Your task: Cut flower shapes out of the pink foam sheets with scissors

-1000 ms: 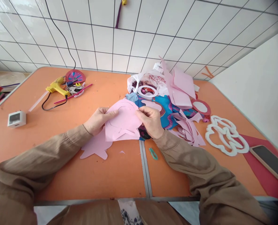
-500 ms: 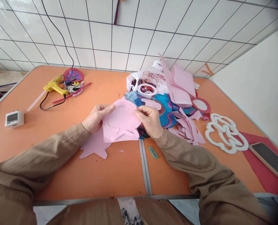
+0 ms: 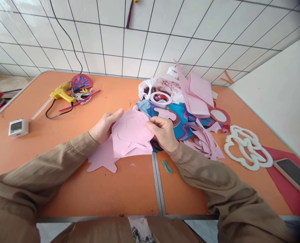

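Note:
A pink craft sheet (image 3: 132,133) with a cut outline in its middle is held up over the table. My right hand (image 3: 162,131) pinches its upper right edge between thumb and fingers. My left hand (image 3: 103,128) holds the left side, fingers partly hidden behind the sheet and thumb raised near the top left edge. Beneath and left of the sheet lies a pink cut-out shape (image 3: 103,158) with pointed ends. A small teal clip (image 3: 167,167) lies right of the table seam, below my right hand.
Behind my hands are a white plastic bag (image 3: 174,89), folded pink sheets (image 3: 198,91) and pink scraps (image 3: 207,140). White cloud-shaped outlines (image 3: 248,148) and a phone (image 3: 293,175) lie right. A yellow glue gun (image 3: 62,92) and white cube (image 3: 18,127) stand left.
My left thumb has lifted from the face of the pink sheet toward its edge. The sheet has tilted slightly, its lower edge bulging. The whole view has shifted a little.

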A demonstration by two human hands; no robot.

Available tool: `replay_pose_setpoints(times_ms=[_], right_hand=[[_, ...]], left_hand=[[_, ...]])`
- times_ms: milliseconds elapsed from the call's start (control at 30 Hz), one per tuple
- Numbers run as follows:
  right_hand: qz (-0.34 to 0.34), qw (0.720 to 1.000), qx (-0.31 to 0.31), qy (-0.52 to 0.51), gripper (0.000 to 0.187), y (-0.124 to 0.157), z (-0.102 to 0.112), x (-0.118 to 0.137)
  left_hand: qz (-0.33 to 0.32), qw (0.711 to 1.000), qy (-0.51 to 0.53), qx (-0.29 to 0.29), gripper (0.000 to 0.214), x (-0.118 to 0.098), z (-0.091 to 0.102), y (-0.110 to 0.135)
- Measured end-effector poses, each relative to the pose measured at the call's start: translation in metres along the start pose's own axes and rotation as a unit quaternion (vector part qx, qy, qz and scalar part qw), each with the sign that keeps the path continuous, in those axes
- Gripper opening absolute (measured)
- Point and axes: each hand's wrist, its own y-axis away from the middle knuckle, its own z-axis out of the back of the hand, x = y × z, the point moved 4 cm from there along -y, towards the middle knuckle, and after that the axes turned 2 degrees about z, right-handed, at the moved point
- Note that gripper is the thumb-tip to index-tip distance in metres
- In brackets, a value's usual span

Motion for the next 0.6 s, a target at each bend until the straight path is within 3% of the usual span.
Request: replay_pose_setpoints(times_ms=[233,600], right_hand=[[0.01,0.998,0.069,0.005,0.025,0.006,-0.007,0.003],[0.01,0.995,0.104,0.003,0.023,0.008,-0.011,0.013]], left_hand=[[0.013,0.998,-0.057,-0.007,0.038,-0.015,-0.012,0.011],[0.038,0.996,-0.072,0.02,0.031,-0.015,-0.017,0.014]])
